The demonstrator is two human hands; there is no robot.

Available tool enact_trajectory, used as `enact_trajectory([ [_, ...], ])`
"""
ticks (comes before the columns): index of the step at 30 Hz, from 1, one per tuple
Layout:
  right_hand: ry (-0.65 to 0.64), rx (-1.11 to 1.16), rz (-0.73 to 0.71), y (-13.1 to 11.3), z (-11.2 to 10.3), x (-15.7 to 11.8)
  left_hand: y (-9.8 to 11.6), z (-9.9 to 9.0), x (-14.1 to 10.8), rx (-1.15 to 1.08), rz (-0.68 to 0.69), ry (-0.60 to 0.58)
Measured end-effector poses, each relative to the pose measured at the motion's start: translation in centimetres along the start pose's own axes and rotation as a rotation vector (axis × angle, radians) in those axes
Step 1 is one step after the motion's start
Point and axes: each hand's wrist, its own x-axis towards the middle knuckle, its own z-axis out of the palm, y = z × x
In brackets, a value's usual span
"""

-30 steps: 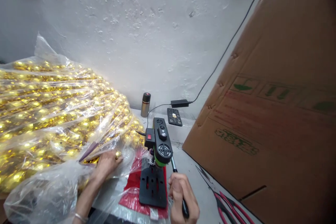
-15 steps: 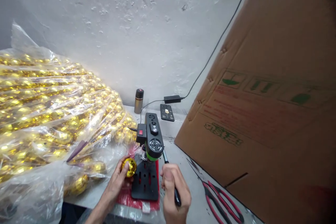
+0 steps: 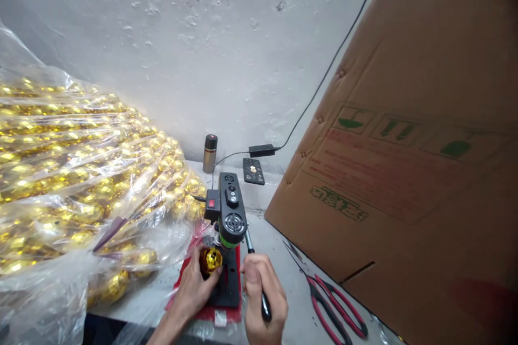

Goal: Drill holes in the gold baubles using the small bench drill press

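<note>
My left hand [image 3: 198, 280] grips a shiny gold faceted ball [image 3: 212, 261], holding it over the black base plate [image 3: 229, 294] of a small bench drill press [image 3: 232, 207]. A small dark spot shows on the ball's upper side. The ball sits just in front of and below the drill head, whose tip is hidden from view. My right hand [image 3: 265, 299] is wrapped round the black-handled lever [image 3: 266, 307] on the press's right side. Red plastic [image 3: 194, 310] lies beneath the base plate.
A big clear bag of gold balls [image 3: 81, 172] fills the left. Against the wall stand a spray can [image 3: 210, 153], a phone [image 3: 253, 171] and a black power adapter [image 3: 261, 150] with its cord. Red-and-black scissors [image 3: 334, 304] lie beside a tall cardboard box [image 3: 388, 161] at right.
My left hand has moved the ball rightward, from beside the base plate to over it, and turned it. My right hand stays on the lever. The whole view has shifted slightly.
</note>
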Motion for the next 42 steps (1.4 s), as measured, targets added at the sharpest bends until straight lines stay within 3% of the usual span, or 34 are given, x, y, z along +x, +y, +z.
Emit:
enact_trajectory([
  [4,0.039,0.029,0.044,-0.1,0.4,-0.4,-0.5,0.0,0.0,0.074,0.156,-0.044],
  [8,0.101,0.080,0.126,-0.7,1.0,-0.7,-0.4,0.4,0.3,0.130,0.206,-0.059],
  [14,0.122,0.090,0.173,-1.5,1.1,-0.5,-0.4,1.4,0.5,0.241,0.152,-0.052],
  [20,0.149,0.055,0.212,-1.4,1.2,-1.2,-0.2,1.3,0.4,0.274,0.127,-0.087],
  [30,0.259,0.009,0.170,-0.3,2.6,-2.8,0.0,1.5,0.3,0.268,0.091,-0.107],
  [42,0.300,0.033,0.177,0.0,3.0,-3.1,0.2,1.5,0.3,0.242,0.070,-0.113],
])
